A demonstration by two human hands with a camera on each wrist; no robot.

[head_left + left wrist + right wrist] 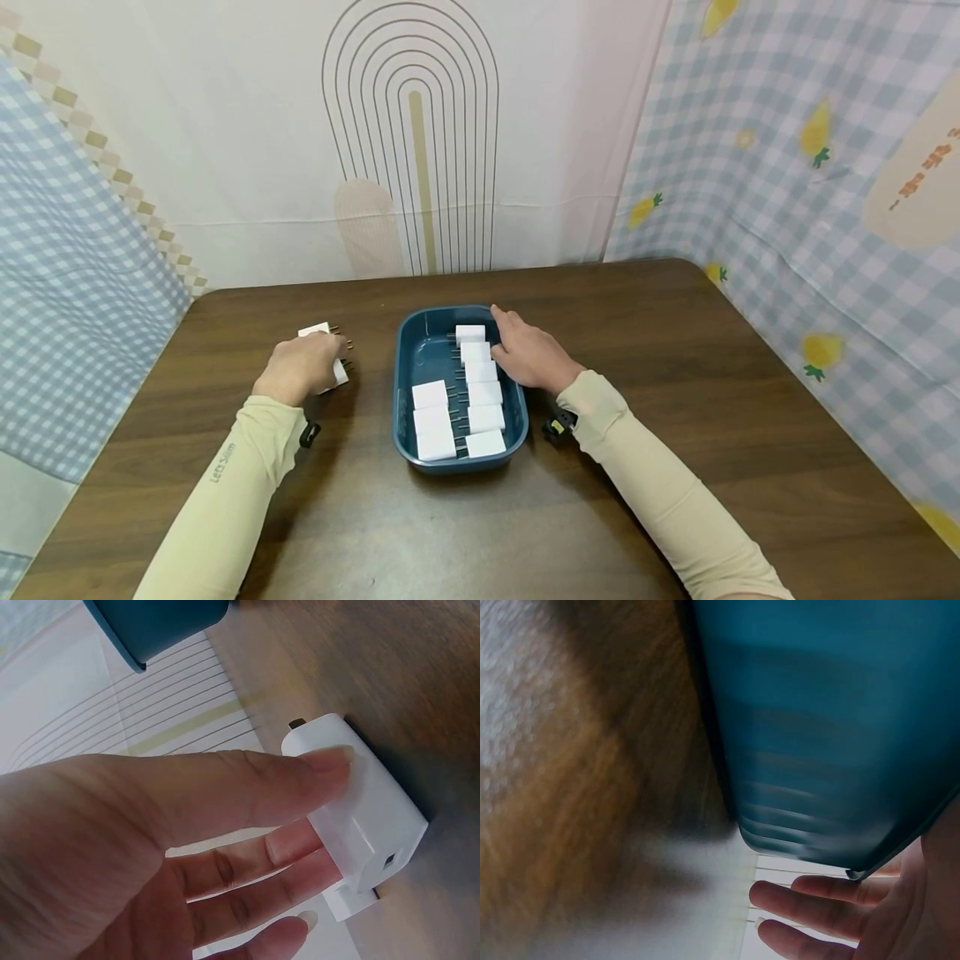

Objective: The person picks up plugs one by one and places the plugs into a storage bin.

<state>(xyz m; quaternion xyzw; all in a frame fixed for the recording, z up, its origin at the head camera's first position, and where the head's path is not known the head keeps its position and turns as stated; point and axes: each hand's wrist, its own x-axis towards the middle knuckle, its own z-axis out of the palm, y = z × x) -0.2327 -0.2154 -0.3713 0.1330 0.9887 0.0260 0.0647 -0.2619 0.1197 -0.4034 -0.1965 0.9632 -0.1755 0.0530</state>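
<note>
My left hand [297, 367] pinches a white plug-in charger [367, 802] between thumb and fingers, at the left of the table. One dark prong and a small port show on it in the left wrist view. Just past that hand lies another white charger [313, 329], partly covered by the fingers. At the middle stands a blue tray [403, 358] with two columns of white chargers, their pins facing inward. My right hand [534, 354] holds the tray's right rim near the far corner, thumb over the inside, other fingers outside below the rim.
The brown wooden table [645, 500] carries everything. A white curtain [247, 142] with arch lines hangs along its far edge, and checked cloth [765, 192] stands at the right. A dark wrist strap [558, 425] sits low beside the tray.
</note>
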